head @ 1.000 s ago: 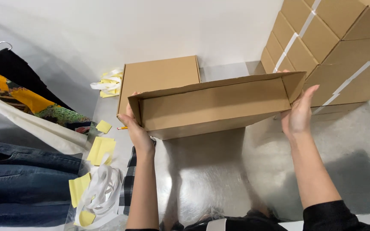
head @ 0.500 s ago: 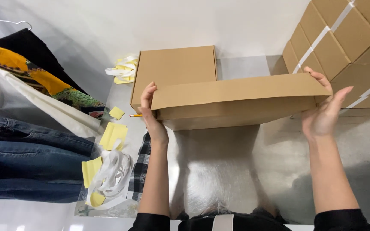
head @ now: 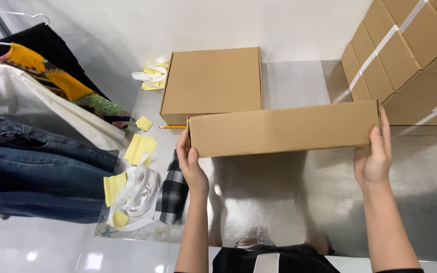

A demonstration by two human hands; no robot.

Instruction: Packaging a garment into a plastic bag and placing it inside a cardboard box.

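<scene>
Shiny metal covers the table point(head: 299, 81) under us, set against a pale wall, and in the head view we hold a long cardboard box point(head: 284, 128) level above it, one hand at each end. Our left hand point(head: 192, 167) cups the left end, thumb on the near face and fingers out of sight behind the corner. Our right hand point(head: 373, 156) presses flat against the right end, fingers reaching up to the top edge. Both hands are spread wide against the box, pinching it between the palms, not gripping with curled fingers.

The box hangs just in front of a flat square box point(head: 212, 83) lying on the table, and its far edge overlaps that box's near corner in this view; we cannot tell whether the two touch. A pencil point(head: 172, 127) lies just left of that spot. To the right rises a stack of taped cartons point(head: 405, 60), close to the right end.

To handle it well, we judge that even pressure from both palms matters, since the long sides could bow. We would keep it level, mind the cartons at the right and the square box behind.

Left of us lie yellow paper slips point(head: 138, 148), white strips point(head: 137, 189) and a checked cloth point(head: 173, 192), with jeans point(head: 36, 167) hanging on a rack.
</scene>
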